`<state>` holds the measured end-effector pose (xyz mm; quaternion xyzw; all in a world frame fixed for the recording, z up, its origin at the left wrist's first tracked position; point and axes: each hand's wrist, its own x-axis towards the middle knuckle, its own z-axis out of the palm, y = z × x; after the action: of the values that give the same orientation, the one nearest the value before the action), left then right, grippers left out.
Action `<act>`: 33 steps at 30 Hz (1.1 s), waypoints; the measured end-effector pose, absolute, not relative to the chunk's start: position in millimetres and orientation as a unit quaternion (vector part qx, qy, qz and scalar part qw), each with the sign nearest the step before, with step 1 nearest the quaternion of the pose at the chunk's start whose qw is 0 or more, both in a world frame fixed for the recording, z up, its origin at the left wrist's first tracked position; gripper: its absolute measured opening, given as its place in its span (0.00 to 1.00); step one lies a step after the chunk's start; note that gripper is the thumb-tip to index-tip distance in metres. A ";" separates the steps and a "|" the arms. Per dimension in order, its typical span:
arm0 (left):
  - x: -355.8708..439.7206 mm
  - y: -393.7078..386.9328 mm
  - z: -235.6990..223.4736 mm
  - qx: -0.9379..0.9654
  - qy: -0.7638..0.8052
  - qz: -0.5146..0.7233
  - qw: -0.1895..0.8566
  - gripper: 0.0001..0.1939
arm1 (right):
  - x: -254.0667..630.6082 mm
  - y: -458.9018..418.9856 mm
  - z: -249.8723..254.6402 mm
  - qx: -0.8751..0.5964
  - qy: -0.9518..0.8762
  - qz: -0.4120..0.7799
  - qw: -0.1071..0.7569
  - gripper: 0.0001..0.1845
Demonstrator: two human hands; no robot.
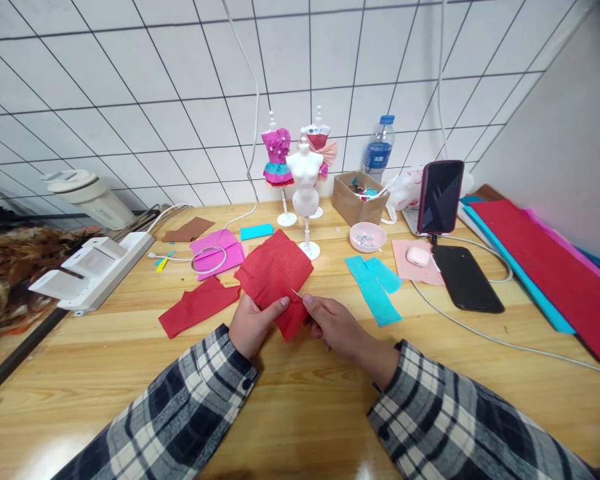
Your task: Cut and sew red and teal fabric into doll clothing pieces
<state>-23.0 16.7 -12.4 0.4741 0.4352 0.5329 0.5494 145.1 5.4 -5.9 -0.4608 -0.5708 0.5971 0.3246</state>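
A square sheet of red crepe paper (275, 267) is held up above the table, one corner pointing down toward me. My left hand (253, 323) grips its lower left edge, thumb on top and fingers hidden beneath. At the lower right edge, my right hand (333, 323) is closed around a thin pointed metal tool (297, 293). Its tip lies against the paper's upper face; the rest is inside the hand, so its kind cannot be made out. Just behind the paper stands a bare white miniature dress form (306, 177).
Two dressed miniature forms (279, 157) stand behind. Around lie red scraps (197, 307), magenta paper (217, 253), blue strips (375, 287), a pink bead dish (367, 237), a cardboard box (357, 200), phones (467, 279), a power strip (100, 267) and stacked coloured sheets (550, 273).
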 end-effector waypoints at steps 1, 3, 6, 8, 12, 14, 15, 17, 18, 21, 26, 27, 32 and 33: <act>-22.0 16.8 -11.6 0.473 0.434 0.543 0.542 0.20 | 145.1 5.0 -5.8 -0.461 -0.569 0.599 0.323 0.28; -20.2 17.1 -9.8 0.463 0.430 0.572 0.523 0.23 | 144.9 4.0 -5.7 -0.460 -0.567 0.604 0.320 0.28; -19.2 17.3 -8.1 0.454 0.425 0.586 0.520 0.28 | 144.5 3.0 -5.9 -0.460 -0.565 0.605 0.320 0.29; -19.7 16.9 -8.7 0.460 0.421 0.563 0.542 0.28 | 144.1 2.8 -6.0 -0.462 -0.562 0.604 0.325 0.29; -20.9 15.4 -12.0 0.473 0.425 0.534 0.557 0.24 | 143.3 3.1 -6.5 -0.459 -0.560 0.604 0.333 0.28; -20.7 14.8 -12.7 0.473 0.433 0.533 0.552 0.21 | 143.0 3.3 -7.0 -0.458 -0.559 0.604 0.335 0.28; -20.4 14.6 -12.7 0.471 0.436 0.534 0.551 0.21 | 142.8 3.3 -7.3 -0.459 -0.557 0.605 0.335 0.28; -19.6 14.5 -12.0 0.469 0.437 0.536 0.550 0.21 | 142.7 3.1 -7.6 -0.458 -0.550 0.612 0.335 0.28; -19.4 14.5 -11.6 0.469 0.434 0.538 0.549 0.21 | 142.6 2.9 -7.7 -0.457 -0.546 0.617 0.336 0.28; -19.1 14.8 -11.1 0.475 0.426 0.540 0.549 0.21 | 142.5 2.4 -7.4 -0.452 -0.540 0.625 0.337 0.27; -19.2 15.8 -11.9 0.484 0.428 0.526 0.553 0.19 | 141.8 2.4 -8.2 -0.447 -0.534 0.628 0.347 0.26; -19.1 16.0 -11.8 0.489 0.428 0.524 0.551 0.18 | 141.7 2.5 -8.9 -0.450 -0.533 0.627 0.348 0.26; -18.5 15.3 -9.5 0.504 0.419 0.533 0.535 0.21 | 142.5 3.2 -13.0 -0.466 -0.546 0.602 0.349 0.26; -18.3 15.0 -8.8 0.504 0.418 0.535 0.534 0.23 | 142.7 3.3 -13.4 -0.467 -0.554 0.595 0.348 0.26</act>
<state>-18.3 15.0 -8.8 0.5035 0.4183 0.5355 0.5336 142.7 3.3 -13.4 -0.4671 -0.5541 0.5950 0.3475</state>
